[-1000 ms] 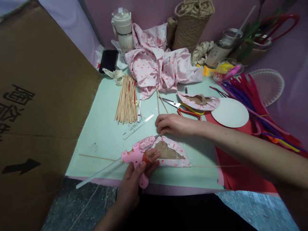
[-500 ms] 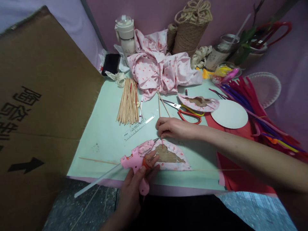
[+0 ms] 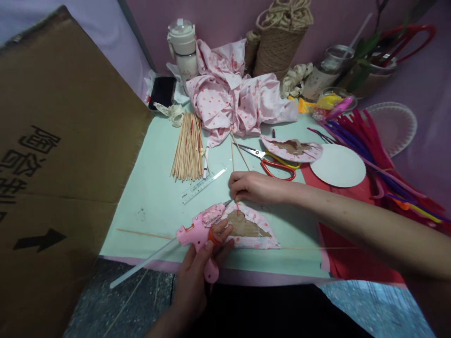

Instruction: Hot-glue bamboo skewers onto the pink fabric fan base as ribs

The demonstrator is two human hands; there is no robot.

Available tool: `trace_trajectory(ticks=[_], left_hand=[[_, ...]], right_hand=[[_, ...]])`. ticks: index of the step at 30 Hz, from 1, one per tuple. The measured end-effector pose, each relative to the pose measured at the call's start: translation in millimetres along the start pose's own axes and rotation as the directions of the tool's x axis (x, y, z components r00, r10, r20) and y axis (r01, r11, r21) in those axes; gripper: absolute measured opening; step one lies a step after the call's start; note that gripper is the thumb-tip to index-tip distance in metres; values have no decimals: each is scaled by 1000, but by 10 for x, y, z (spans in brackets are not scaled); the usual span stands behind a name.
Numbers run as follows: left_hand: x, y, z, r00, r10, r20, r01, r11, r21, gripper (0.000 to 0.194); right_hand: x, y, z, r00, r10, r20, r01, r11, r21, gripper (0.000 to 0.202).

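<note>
My left hand (image 3: 197, 267) is wrapped round the handle of a pink hot glue gun (image 3: 202, 227), with a long glue stick (image 3: 143, 264) poking out behind. Its fingertips reach the left part of a half-round cardboard piece (image 3: 243, 225) edged with pink dotted fabric. My right hand (image 3: 248, 185) is closed in a pinch just above that piece's top edge, close to the gun's nozzle. A narrow pinkish-red strip shows under the pinching fingers; what they grip is mostly hidden. A thin wooden stick (image 3: 141, 233) runs along the piece's straight edge, sticking out both sides.
Beyond my hands lie a clear ruler (image 3: 204, 186), a bundle of wooden sticks (image 3: 186, 150), red-handled scissors (image 3: 278, 169), a second fabric-edged piece (image 3: 292, 148) and a white disc (image 3: 338, 165). Crumpled dotted fabric (image 3: 243, 101) is behind. A tall cardboard box (image 3: 70, 164) stands left.
Both hands and the glue gun stay almost in place. The view shifts slightly, and the right hand's fingers sit marginally differently over the fabric edge.
</note>
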State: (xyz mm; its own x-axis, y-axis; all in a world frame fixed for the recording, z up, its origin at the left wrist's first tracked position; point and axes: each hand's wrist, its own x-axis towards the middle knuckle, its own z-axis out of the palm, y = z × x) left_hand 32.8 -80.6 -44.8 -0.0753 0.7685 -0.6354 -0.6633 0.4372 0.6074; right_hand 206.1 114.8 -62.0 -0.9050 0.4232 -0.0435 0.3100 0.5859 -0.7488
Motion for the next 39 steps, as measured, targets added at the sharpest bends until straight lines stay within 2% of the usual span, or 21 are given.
trace_trajectory(ticks=[13,19,28,36,39], left_hand=[[7,-24,-17,1000,-9,-13,9,1000,-19,34],[-7,-21,3,1000,-10,-18,11,1000,6,27],[-18,-26,24,999,-7,-37,8,1000,17,31],[-9,-24,16,1000,-16,-11,16,1000,6,30],[-18,-13,40,999,-15,-33,15,1000,19,31]], right_hand=[[-22,6,20,1000,17,-15,-17,1000,-4,13],[-31,6,24,1000,17,-11,-17,1000,-1,14],[-37,8,16,1000,4,-17,-3,1000,18,14],[-66,37,48,997,-37,-64,37,999,1,14],[-71,45,60,995,-42,-92,41,999,-10,14]])
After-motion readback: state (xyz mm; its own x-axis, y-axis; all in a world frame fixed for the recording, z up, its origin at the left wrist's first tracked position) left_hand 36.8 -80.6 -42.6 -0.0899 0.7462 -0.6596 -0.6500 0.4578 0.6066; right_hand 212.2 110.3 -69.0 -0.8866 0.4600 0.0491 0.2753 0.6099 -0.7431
